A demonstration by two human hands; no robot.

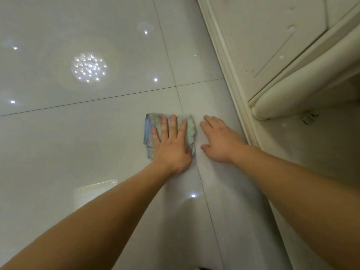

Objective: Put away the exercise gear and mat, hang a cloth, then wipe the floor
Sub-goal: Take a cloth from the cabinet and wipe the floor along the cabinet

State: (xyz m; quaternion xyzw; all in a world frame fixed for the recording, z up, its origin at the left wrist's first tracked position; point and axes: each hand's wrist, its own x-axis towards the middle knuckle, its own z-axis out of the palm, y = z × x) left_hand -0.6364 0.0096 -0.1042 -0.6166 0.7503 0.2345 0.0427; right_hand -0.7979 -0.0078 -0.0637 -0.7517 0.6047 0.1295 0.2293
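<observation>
Final step underway: left hand (pixel 172 147) flat, fingers straight, pressing folded cloth (pixel 190 126) on tiled floor (pixel 78 143). Right hand (pixel 219 142) flat on floor beside cloth, holds nothing. No gear/mat in view; wiping left.

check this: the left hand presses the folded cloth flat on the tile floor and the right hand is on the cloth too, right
Not quite. In the head view the left hand does press the folded cloth flat on the tile floor, but the right hand lies flat on bare tile beside the cloth, not on it.
</observation>
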